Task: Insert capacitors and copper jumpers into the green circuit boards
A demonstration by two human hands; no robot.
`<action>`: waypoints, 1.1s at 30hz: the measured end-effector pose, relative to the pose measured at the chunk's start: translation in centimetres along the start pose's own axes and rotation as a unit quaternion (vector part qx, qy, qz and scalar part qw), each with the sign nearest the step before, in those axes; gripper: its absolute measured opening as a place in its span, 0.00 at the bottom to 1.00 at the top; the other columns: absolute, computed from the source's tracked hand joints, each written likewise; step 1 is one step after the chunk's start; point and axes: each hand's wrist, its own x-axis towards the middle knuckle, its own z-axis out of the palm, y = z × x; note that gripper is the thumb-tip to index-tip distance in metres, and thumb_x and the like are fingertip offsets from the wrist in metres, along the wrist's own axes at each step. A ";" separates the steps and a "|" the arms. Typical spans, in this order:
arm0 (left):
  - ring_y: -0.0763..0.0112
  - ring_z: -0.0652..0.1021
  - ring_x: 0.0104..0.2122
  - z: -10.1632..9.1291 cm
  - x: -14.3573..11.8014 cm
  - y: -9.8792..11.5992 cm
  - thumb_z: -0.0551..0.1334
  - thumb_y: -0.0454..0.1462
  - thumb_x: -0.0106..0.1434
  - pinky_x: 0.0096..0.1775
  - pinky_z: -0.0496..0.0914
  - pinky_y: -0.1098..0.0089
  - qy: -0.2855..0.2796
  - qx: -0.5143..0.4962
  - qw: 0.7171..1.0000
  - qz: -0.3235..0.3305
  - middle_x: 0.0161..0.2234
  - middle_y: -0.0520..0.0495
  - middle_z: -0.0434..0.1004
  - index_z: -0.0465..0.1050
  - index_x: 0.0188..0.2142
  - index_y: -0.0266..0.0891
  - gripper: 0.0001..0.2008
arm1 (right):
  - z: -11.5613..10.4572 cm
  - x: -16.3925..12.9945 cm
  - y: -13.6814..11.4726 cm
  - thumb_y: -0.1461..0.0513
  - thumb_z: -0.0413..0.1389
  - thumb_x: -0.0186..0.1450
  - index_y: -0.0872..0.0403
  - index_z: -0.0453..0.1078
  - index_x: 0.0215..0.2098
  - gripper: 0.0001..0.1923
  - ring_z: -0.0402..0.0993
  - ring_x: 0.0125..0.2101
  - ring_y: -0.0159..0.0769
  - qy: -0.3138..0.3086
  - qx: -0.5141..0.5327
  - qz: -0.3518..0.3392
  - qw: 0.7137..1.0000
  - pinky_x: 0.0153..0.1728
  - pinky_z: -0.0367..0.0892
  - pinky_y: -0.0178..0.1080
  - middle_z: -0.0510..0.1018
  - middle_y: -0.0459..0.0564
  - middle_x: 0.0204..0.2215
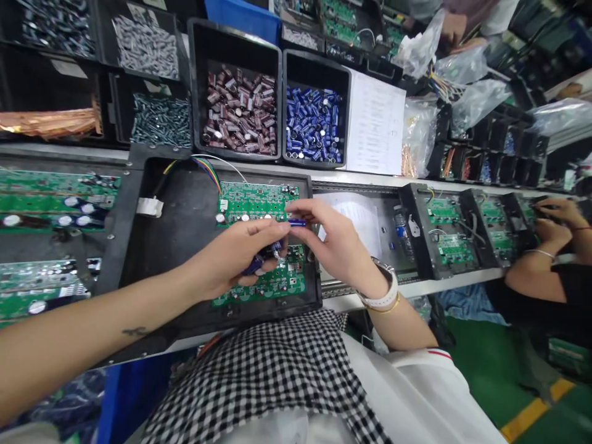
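My left hand [235, 256] is closed around a bunch of blue capacitors [259, 262], held just above a green circuit board [252, 200] that lies in a black tray [185, 216]. My right hand [330, 237] pinches a single blue capacitor [297, 222] between thumb and fingertips over the board's right edge. The two hands nearly touch. Coloured wires [208, 169] run from the board's top left corner. Much of the board's lower half is hidden under my hands.
Behind the tray stand black bins of brown capacitors [240, 111], blue capacitors [312, 123] and screws [160, 120]. More boards [55, 197] lie at left. At right a co-worker's hands [555, 222] work on other trays [453, 228]. A paper sheet [374, 123] leans behind.
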 end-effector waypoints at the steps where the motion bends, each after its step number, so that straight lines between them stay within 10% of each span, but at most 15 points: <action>1: 0.81 0.65 0.17 0.0 -0.1 -0.4 0.66 0.48 0.60 0.10 0.51 0.84 0.016 -0.029 0.999 -0.007 0.29 0.49 0.69 0.72 0.31 0.37 0.15 | -0.2 0.2 0.6 0.64 0.51 0.71 0.51 0.68 0.52 0.13 0.72 0.45 0.36 -0.002 -0.031 0.004 1.000 0.49 0.70 0.43 0.76 0.50 0.45; 7: 0.79 0.69 0.19 -0.1 -0.5 -1.8 0.60 0.41 0.63 0.11 0.54 0.82 0.045 -0.170 0.980 -0.094 0.35 0.44 0.75 0.75 0.35 0.35 0.10 | -0.6 2.4 4.7 0.65 0.59 0.65 0.50 0.72 0.42 0.07 0.69 0.37 0.36 0.086 -0.093 0.059 0.990 0.43 0.67 0.42 0.75 0.47 0.38; 16: 0.83 0.66 0.18 0.6 0.6 -1.8 0.68 0.43 0.60 0.12 0.49 0.84 0.025 -0.149 0.986 -0.070 0.32 0.49 0.72 0.72 0.35 0.36 0.12 | 1.1 3.2 5.7 0.67 0.59 0.64 0.52 0.73 0.39 0.06 0.73 0.33 0.30 -0.034 -0.022 0.049 0.998 0.38 0.71 0.36 0.75 0.45 0.37; 33: 0.76 0.66 0.18 -0.6 2.6 -3.1 0.68 0.51 0.57 0.13 0.57 0.78 0.038 -0.023 0.999 -0.009 0.23 0.52 0.68 0.69 0.31 0.38 0.19 | 2.1 4.2 6.3 0.60 0.52 0.72 0.53 0.76 0.45 0.11 0.74 0.37 0.35 -0.103 -0.246 0.000 0.964 0.37 0.67 0.38 0.77 0.51 0.39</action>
